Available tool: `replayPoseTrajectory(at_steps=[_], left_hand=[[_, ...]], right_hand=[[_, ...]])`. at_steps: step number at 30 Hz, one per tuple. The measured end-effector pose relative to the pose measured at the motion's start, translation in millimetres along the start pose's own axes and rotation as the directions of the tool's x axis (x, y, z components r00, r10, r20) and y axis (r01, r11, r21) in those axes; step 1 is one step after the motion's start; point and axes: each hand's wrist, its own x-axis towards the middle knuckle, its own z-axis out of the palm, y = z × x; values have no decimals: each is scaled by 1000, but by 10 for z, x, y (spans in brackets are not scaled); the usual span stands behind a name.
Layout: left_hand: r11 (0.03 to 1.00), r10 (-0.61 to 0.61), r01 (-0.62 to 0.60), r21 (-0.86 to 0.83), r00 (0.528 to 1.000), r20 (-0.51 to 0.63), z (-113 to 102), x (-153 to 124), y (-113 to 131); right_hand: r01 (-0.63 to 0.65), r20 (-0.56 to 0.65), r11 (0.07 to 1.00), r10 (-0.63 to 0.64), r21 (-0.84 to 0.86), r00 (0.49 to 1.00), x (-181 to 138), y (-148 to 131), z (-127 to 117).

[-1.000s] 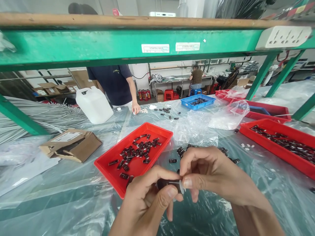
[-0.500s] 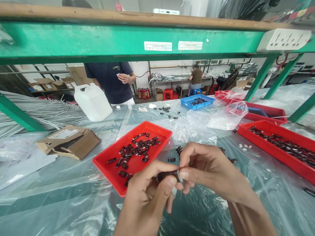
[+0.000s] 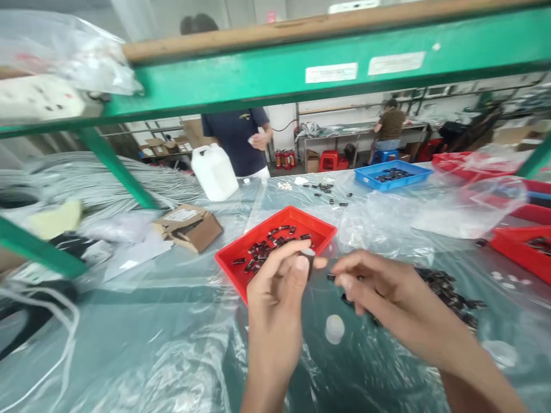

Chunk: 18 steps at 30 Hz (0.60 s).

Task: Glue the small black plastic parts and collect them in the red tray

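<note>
My left hand [image 3: 279,275] is closed on a small dark piece [image 3: 309,259] with a pale end, pinched between thumb and fingers at the near right edge of a red tray [image 3: 232,269]. Inside that tray lie several small black pieces [image 3: 258,249]. To the right, apart from the left hand, my right hand [image 3: 379,287] has its thumb and forefinger pressed together. Whatever sits in that pinch is too blurred to make out. Below and between the hands stands a small translucent cup [image 3: 334,328]. A heap of black pieces [image 3: 447,292] lies beyond the right wrist.
A cardboard box [image 3: 189,229] and a white jug [image 3: 215,175] stand on the left. Further back are a blue tray [image 3: 394,175] and clear plastic bags [image 3: 465,212]. Another red tray [image 3: 525,249] is at the right. A green shelf beam [image 3: 258,77] crosses above; a person [image 3: 235,140] stands opposite.
My hands have come apart; both were together on the dark piece before. It stays in my left hand, now tilted upward, while my right hand has drawn away. The view has swung left.
</note>
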Motion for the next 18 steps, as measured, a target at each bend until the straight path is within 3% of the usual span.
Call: replayPoseTrajectory(at_steps=[3, 6, 12, 18], left_hand=[[1000, 28, -28, -6, 999, -29, 12, -8, 41], [999, 29, -30, -31, 998, -53, 26, -8, 28], [991, 121, -124, -60, 992, -45, 4, -9, -4], [987, 131, -141, -77, 984, -119, 3, -4, -83]], right_hand=[[-18, 129, 1000, 19, -11, 991, 0, -1, 142], [16, 51, 995, -21, 99, 998, 4, -35, 287], [20, -111, 993, -7, 114, 994, -29, -42, 328], [134, -113, 989, -141, -70, 983, -67, -107, 291]])
